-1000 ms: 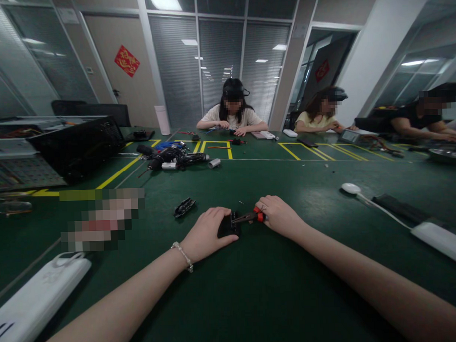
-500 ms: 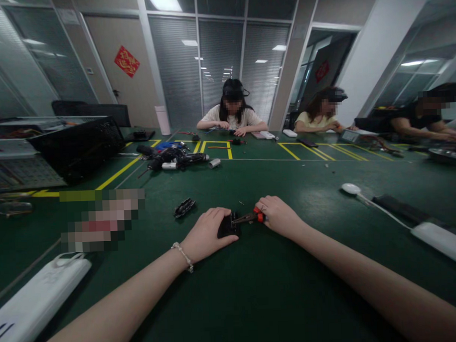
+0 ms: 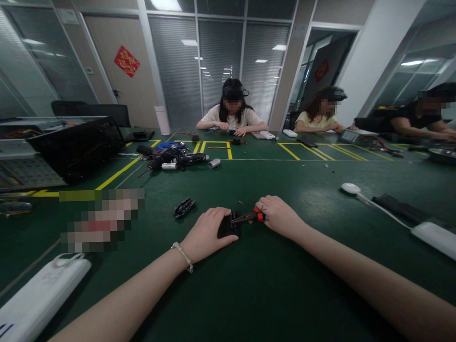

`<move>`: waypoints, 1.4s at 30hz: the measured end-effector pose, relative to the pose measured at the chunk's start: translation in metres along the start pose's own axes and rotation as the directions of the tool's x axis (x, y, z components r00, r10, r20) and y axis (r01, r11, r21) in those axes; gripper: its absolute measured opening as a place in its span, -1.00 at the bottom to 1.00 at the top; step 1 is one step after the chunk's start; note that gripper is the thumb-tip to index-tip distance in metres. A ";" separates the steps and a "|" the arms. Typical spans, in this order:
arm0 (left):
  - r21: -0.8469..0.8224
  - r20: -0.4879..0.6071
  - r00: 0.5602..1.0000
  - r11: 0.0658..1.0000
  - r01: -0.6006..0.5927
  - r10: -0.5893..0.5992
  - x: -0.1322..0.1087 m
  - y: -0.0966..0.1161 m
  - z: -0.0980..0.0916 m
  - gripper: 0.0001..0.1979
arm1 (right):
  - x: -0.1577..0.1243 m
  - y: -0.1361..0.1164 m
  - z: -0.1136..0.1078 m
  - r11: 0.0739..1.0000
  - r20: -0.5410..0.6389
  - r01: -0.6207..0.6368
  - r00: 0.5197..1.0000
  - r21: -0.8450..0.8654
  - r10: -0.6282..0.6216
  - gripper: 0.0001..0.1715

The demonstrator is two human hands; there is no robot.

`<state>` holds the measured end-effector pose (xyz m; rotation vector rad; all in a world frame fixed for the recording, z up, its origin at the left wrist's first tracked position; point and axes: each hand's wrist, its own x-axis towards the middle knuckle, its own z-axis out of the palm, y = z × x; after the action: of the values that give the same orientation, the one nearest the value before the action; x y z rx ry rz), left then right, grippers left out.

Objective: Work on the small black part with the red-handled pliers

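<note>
On the green tabletop, my left hand (image 3: pixel 206 235) grips a small black plastic part (image 3: pixel 227 227) between thumb and fingers. Its exact kind cannot be made out. My right hand (image 3: pixel 277 215) is closed around the red handles of a pair of needle-nose pliers (image 3: pixel 248 217). The pliers' dark jaws point left and reach the right edge of the black part. Whether they pinch anything there is too small to tell. Left of my left hand, a dark metal-and-plastic piece (image 3: pixel 185 208) lies on the table. A tiny sliver (image 3: pixel 241 203) rests just beyond the pliers.
A heap of tools and cables (image 3: pixel 171 157) sits further back on the left, near an opened computer case (image 3: pixel 81 151). White power strips (image 3: pixel 41 302) lie at left and right, with a white round-ended cable (image 3: pixel 351 188). Several people work across the table.
</note>
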<state>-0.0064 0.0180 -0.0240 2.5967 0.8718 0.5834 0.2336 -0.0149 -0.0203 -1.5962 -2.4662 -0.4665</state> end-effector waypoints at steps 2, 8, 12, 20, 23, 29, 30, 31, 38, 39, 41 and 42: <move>0.002 0.001 1.000 1.000 0.001 -0.001 0.000 0.000 0.000 -0.46 | 0.000 0.000 0.001 1.000 0.000 0.002 1.000 -0.001 -0.002 -0.74; -0.001 0.006 1.000 1.000 0.010 -0.010 0.001 -0.001 0.000 -0.47 | -0.001 0.001 0.002 1.000 -0.001 0.015 1.000 -0.002 -0.015 -0.74; -0.002 0.007 1.000 1.000 0.007 -0.007 0.001 0.000 0.000 -0.46 | -0.001 0.001 0.003 1.000 -0.006 0.017 1.000 -0.008 -0.017 -0.74; -0.003 0.003 1.000 1.000 0.003 -0.003 0.000 -0.001 0.001 -0.47 | 0.000 0.000 0.001 1.000 -0.003 0.006 1.000 -0.009 -0.006 -0.74; -0.001 0.008 1.000 1.000 0.008 -0.008 0.000 -0.001 0.001 -0.47 | 0.000 0.000 0.000 1.000 -0.002 0.012 1.000 -0.004 -0.012 -0.74; -0.005 0.012 1.000 1.000 0.012 -0.012 0.000 0.001 -0.001 -0.47 | -0.001 0.000 -0.001 1.000 -0.006 0.027 1.000 -0.008 -0.027 -0.73; -0.007 0.011 1.000 1.000 0.009 -0.009 0.000 0.001 -0.001 -0.47 | 0.000 0.000 -0.001 1.000 -0.005 0.025 1.000 -0.009 -0.025 -0.74; -0.007 0.010 1.000 1.000 0.007 -0.007 0.000 0.002 -0.001 -0.47 | 0.000 0.000 -0.002 1.000 -0.004 0.023 1.000 -0.010 -0.023 -0.74; -0.006 0.009 1.000 1.000 0.013 -0.013 0.000 0.001 0.000 -0.47 | 0.000 -0.001 -0.003 1.000 -0.001 0.012 1.000 -0.009 -0.012 -0.74; -0.005 0.009 1.000 1.000 0.012 -0.012 0.001 0.001 0.000 -0.46 | 0.000 -0.001 -0.003 1.000 -0.001 0.015 1.000 -0.008 -0.015 -0.73; -0.003 0.010 1.000 1.000 0.007 -0.007 0.001 0.001 0.000 -0.46 | 0.000 0.000 -0.002 1.000 -0.001 0.023 1.000 -0.006 -0.023 -0.73; -0.004 0.008 1.000 1.000 0.006 -0.006 0.001 0.001 0.000 -0.47 | -0.001 0.000 -0.001 1.000 -0.001 0.026 1.000 -0.004 -0.026 -0.74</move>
<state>-0.0053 0.0177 -0.0236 2.5907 0.8744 0.5715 0.2337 -0.0159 -0.0191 -1.5673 -2.4897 -0.4763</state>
